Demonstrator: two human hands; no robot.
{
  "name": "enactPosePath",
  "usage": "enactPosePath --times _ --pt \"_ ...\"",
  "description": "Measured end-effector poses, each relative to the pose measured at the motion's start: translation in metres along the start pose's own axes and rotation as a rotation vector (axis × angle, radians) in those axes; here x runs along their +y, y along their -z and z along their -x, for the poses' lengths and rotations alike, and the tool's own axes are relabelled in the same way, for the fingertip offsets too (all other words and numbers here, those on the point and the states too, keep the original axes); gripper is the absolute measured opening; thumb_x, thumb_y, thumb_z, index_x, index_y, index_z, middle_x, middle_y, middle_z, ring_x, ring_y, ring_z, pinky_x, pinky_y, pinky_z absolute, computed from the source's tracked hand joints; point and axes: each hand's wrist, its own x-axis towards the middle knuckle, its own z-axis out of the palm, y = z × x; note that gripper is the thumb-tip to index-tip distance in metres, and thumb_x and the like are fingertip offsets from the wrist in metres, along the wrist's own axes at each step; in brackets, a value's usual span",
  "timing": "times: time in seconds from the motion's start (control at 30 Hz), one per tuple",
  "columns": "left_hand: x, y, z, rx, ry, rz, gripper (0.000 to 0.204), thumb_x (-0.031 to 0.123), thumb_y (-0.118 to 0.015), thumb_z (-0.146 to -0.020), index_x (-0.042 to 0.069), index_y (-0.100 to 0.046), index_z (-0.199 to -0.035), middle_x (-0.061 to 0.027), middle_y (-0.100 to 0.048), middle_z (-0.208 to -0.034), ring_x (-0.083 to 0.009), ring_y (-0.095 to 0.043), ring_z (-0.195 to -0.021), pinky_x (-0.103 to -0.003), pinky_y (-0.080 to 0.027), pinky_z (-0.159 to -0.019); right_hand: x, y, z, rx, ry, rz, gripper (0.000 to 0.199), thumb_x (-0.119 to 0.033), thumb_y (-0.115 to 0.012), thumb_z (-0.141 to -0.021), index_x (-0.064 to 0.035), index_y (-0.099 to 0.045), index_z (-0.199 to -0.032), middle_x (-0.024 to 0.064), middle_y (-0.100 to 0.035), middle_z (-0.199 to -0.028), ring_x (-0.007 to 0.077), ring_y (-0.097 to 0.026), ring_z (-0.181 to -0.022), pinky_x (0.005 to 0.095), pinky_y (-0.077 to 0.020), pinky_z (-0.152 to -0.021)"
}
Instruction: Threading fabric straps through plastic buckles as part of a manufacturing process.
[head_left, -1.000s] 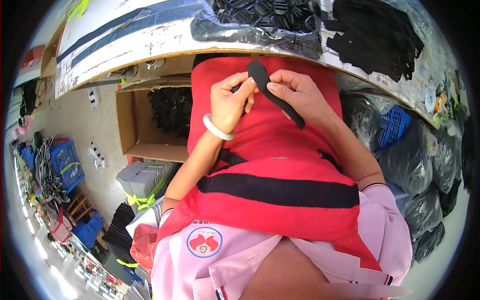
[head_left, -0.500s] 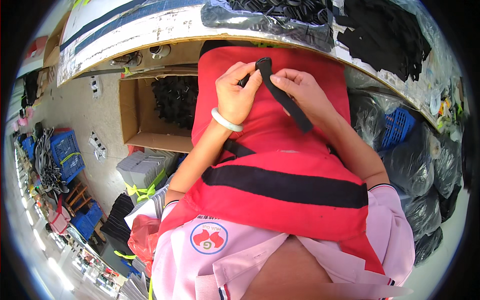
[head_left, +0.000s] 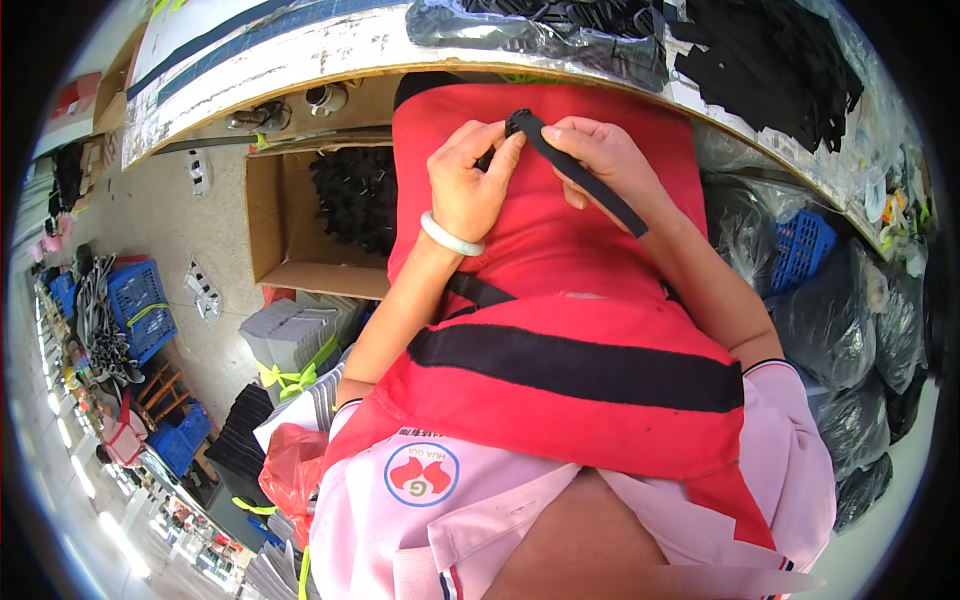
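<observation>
Worktop (head_left: 300, 50) runs along the top of the view, pale w/ dark blue stripes; its near edge curves over the lap. At the worktop's far right end lies a heap of black cut pieces (head_left: 770, 55), some under a clear plastic bag (head_left: 540, 25). Under the worktop's left part sits an open cardboard box (head_left: 290, 230) holding black parts. Concrete floor (head_left: 190, 250) beyond it, w/ blue crates (head_left: 140, 305) near the left rim, bundled stacks of grey sheets tied w/ yellow-green band (head_left: 295, 340) just below the box. Right side: a blue crate (head_left: 795, 250) and several dark plastic sacks (head_left: 850, 320) packed close together.

Person wears a red apron w/ black band (head_left: 580, 365) over a pink shirt (head_left: 400, 520).

Both forearms come up from below and meet over the apron, just under the worktop's near edge. Left hand (head_left: 468, 185) – pale bangle (head_left: 450, 237) at the wrist – has thumb and forefinger pinching the upper end of a black strap (head_left: 575, 170). Right hand (head_left: 610, 165) is curled round the strap from the right, fingers pressed together on it, thumb on top near the same end. Strap slants down-right from the pinch, its lower end sticking out past the right hand's heel, over the apron – not touching the worktop.
</observation>
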Motion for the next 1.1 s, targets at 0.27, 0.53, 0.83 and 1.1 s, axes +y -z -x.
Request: enactPosePath --times 0.27,0.53,0.83,1.1 --pt "0.003 0.0 0.001 -0.001 -0.026 -0.01 0.014 0.001 -0.07 -0.081 0.0 -0.069 -0.095 -0.0072 -0.056 -0.068 -0.0155 -0.052 -0.058 -0.028 -0.041 -0.054 0.007 0.002 -0.001 -0.001 -0.006 0.039 0.021 -0.025 -0.062 -0.091 -0.0051 -0.06 -0.084 -0.0005 -0.053 -0.059 0.0089 -0.053 -0.045 0.0215 -0.0404 -0.041" --pt "-0.007 0.0 -0.001 -0.081 -0.01 -0.024 0.013 0.001 -0.068 -0.082 0.001 -0.068 -0.095 -0.0103 -0.058 -0.072 -0.0208 -0.057 -0.061 -0.03 -0.045 -0.055 0.021 0.009 -0.021 0.007 0.093 -0.008 0.026 -0.027 -0.063 -0.092 -0.0031 -0.063 -0.1 0.0015 -0.059 -0.067 0.0086 -0.054 -0.05 0.0209 -0.0422 -0.044" --pt "-0.018 0.01 -0.001 -0.076 0.635 0.691 0.016 0.003 -0.063 -0.088 -0.001 -0.066 -0.103 -0.008 -0.063 -0.076 -0.0147 -0.056 -0.057 -0.026 -0.044 -0.046 0.011 0.014 -0.034 -0.145 -0.094 -0.168 0.031 -0.025 -0.063 -0.093 -0.0029 -0.06 -0.115 0.0007 -0.062 -0.085 0.0083 -0.059 -0.074 0.0223 -0.0489 -0.068" --pt "-0.013 0.008 -0.011 0.004 0.813 0.892 0.017 0.01 -0.066 -0.089 -0.006 -0.067 -0.096 -0.0083 -0.065 -0.076 -0.0118 -0.052 -0.047 -0.023 -0.04 -0.04 -0.003 -0.011 -0.01 0.103 0.7 0.415 0.011 -0.006 -0.068 -0.086 -0.0009 -0.064 -0.094 -0.0003 -0.057 -0.088 0.0062 -0.05 -0.07 0.021 -0.0417 -0.065"
